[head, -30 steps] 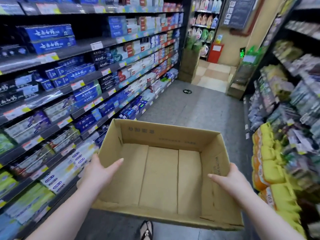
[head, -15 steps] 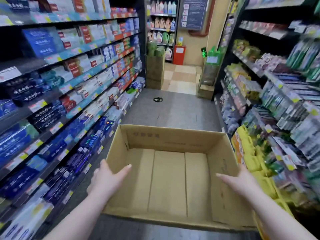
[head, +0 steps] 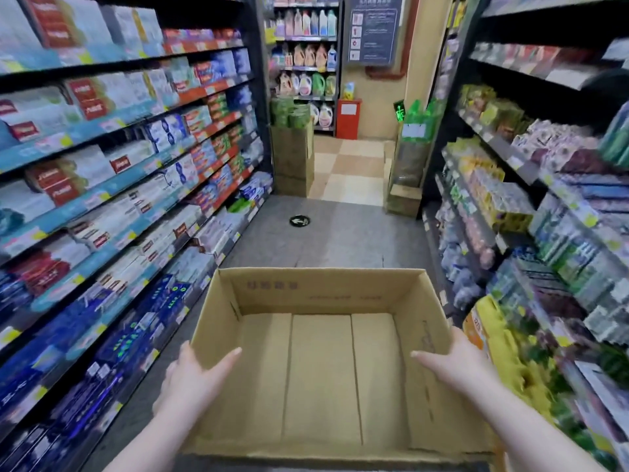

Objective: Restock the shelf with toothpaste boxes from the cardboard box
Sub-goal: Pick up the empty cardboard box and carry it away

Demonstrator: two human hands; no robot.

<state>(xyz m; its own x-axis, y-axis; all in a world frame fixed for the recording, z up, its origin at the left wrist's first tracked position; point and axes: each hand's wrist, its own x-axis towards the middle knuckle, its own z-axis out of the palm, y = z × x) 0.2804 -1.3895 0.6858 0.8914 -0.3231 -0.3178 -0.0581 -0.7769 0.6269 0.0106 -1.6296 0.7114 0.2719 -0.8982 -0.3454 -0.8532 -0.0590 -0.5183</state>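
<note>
I hold an open brown cardboard box (head: 320, 291) in front of me, above the aisle floor. Its inside shows only the bare bottom flaps; no toothpaste boxes lie in it. My left hand (head: 194, 376) grips the left wall, thumb inside and fingers outside. My right hand (head: 456, 366) grips the right wall the same way. The shelf (head: 112, 185) on my left is packed with rows of toothpaste boxes (head: 85, 97), white and red ones higher up, dark blue ones (head: 112, 338) lower down.
A second shelf unit (head: 531, 212) with packaged goods and yellow packs (head: 486, 332) lines the right side. The grey aisle floor (head: 333, 233) runs ahead to a tall cardboard stand (head: 292, 158), a green display (head: 412, 148) and detergent shelves (head: 306, 63).
I have moved forward along the aisle with the box and my view has swung to face straight down it. Both hands keep the same grip on the box walls.
</note>
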